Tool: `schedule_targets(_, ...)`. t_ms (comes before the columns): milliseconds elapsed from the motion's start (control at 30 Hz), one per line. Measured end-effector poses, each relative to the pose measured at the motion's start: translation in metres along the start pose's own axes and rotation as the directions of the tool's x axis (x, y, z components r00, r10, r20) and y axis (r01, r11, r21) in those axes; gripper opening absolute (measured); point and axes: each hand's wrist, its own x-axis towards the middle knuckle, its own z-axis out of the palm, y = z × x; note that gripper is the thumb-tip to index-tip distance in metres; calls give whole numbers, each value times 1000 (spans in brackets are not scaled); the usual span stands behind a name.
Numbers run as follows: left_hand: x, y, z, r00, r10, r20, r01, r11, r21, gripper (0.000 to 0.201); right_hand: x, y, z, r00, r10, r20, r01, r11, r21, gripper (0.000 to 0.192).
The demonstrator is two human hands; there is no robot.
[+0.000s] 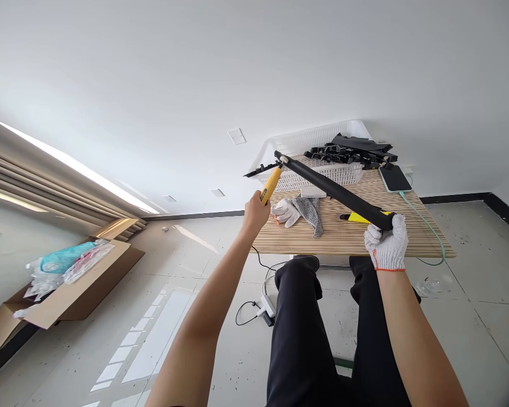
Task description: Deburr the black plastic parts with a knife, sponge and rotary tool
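Note:
My bare left hand point(257, 213) is closed around the body of a yellow handheld tool point(270, 185). The tool's dark tip meets the far end of a long black plastic trim piece point(337, 192), though I cannot tell whether they touch. In a white knit glove with an orange cuff, my right hand point(387, 243) grips the near end of that piece, which slants up to the left above the table. Under it on the table lie a loose white glove point(285, 212), a grey cloth point(310, 213) and a yellow object point(360, 217), partly hidden by the trim.
On the slatted wooden table point(339, 243) stands a white plastic basket point(288, 181) with black plastic parts point(348, 150). A phone point(395, 178) with a green cable lies right. A power strip point(268, 305) is on the floor; an open cardboard box point(97, 282) stands left.

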Motion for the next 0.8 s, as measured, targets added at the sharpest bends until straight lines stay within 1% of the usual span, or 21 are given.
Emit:
schedule_targets(100, 1, -7, 3, 1000, -12, 18, 12, 999, 30, 15, 0, 1, 0, 1000, -11, 3, 11, 1000, -23, 43)
schedule_targets(233, 0, -15, 7, 998, -12, 60, 6, 995, 104, 7, -1, 2, 0, 999, -33, 17, 33, 999, -34, 44)
schedule_targets(333, -1, -18, 8, 997, 3, 79, -17, 985, 170, 12, -1, 4, 0, 999, -40, 18, 41, 998, -42, 44)
schedule_targets(467, -3, -15, 10, 996, -8, 94, -11, 980, 200, 21, -2, 4, 0, 1000, -20, 9, 21, 998, -60, 44)
schedule_targets(567, -7, -12, 11, 993, -16, 115, -8, 978, 209, 22, -3, 4, 0, 1000, -15, 2, 15, 998, -62, 46)
schedule_targets(667, -17, -8, 15, 990, -5, 144, -26, 977, 210, 22, -3, 4, 1, 1000, -18, 0, 18, 999, -49, 47)
schedule_targets(800, -35, -1, 26, 976, 25, 216, -64, 982, 178, 26, -3, 4, 2, 1000, -25, 1, 25, 999, -33, 45)
